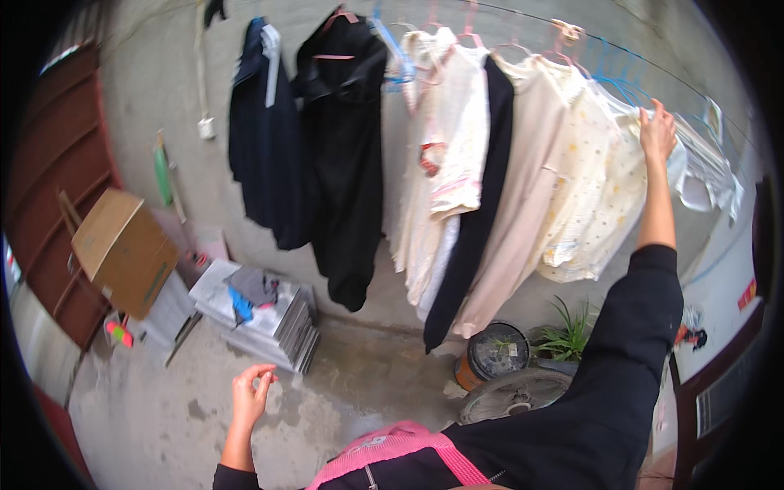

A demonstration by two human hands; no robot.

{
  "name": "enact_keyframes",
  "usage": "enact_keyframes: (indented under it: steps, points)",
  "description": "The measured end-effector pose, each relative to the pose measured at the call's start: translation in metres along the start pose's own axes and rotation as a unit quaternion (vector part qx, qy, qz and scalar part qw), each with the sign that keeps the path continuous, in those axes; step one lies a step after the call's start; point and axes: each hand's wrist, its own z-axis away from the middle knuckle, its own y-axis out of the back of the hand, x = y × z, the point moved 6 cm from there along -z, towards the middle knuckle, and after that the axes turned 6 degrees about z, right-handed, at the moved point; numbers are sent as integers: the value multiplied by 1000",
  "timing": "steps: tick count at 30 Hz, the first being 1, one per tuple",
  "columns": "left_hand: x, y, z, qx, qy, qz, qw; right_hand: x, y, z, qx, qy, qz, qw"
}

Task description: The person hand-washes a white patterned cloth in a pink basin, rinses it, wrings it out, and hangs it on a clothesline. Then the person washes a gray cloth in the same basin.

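Note:
My right hand (pixel 658 131) is raised to the right part of a clothesline (pixel 674 79). It touches the shoulder of a cream patterned top (pixel 625 184), beside light garments (pixel 701 162) on blue hangers (pixel 618 89). Whether the fingers grip cloth or a hanger is unclear. My left hand (pixel 250 392) hangs over the concrete floor, holding nothing, its fingers loosely bent with a gap to the thumb. Along the line to the left hang a beige long-sleeved top (pixel 520 202), a white top with pink trim (pixel 459 135), a black hooded garment (pixel 343 153) and a navy jacket (pixel 266 159).
Cloths (pixel 254 291) lie on stacked grey slabs (pixel 208 285) by the wall. A cardboard box (pixel 125 251) stands left, before a red-brown metal gate (pixel 64 177). Below the clothes are a lidded bucket (pixel 496 352), a bicycle wheel (pixel 517 395) and a green plant (pixel 563 337).

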Motion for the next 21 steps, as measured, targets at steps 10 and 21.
enact_keyframes:
  steps: [10,21]
  points:
    - [-63,187,371,263,292,22,919,-298,272,543,-302,393,-583,643]
    - [-58,323,682,345,498,-28,795,-413,476,978,-777,519,-257,248]
